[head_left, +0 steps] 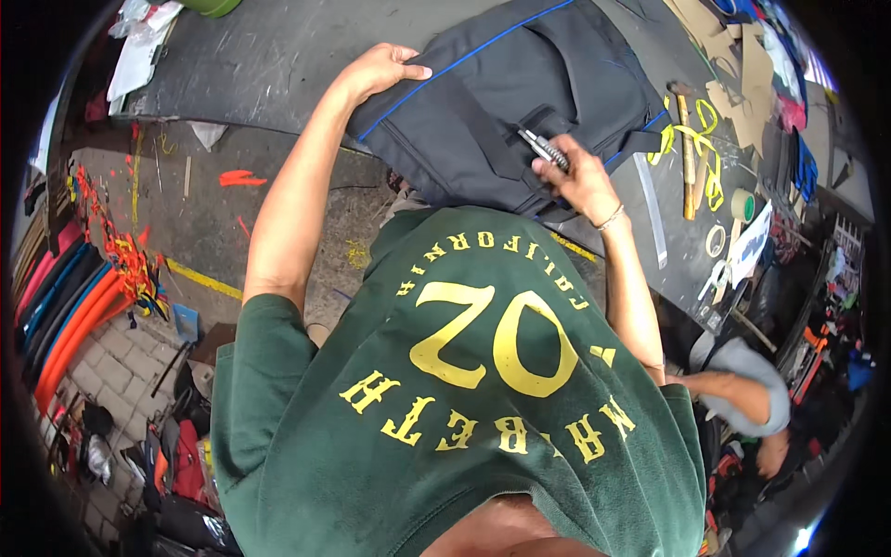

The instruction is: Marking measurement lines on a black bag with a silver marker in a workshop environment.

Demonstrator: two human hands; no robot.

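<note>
A black fabric bag (492, 79) with blue piping and wide black straps lies on the dark worktable (251, 60), its near end against my green shirt. My left hand (379, 72) grips the bag's left edge, with the thumb over the blue piping. Over the bag's near right part, my right hand (587, 181) is closed around a small silver tool (546, 148) with a ridged, spring-like part. The tool's tip points up and left, close to a strap end. Whether it touches the fabric I cannot tell.
Right of the bag lie a wooden-handled hammer (687, 158), yellow ribbon (713, 181), a green tape roll (742, 205) and white-handled scissors (714, 280). Brown cut pieces (740, 102) sit farther back. Another person's arm (733, 395) is at the right. Orange and dark rolls (79, 325) stand left.
</note>
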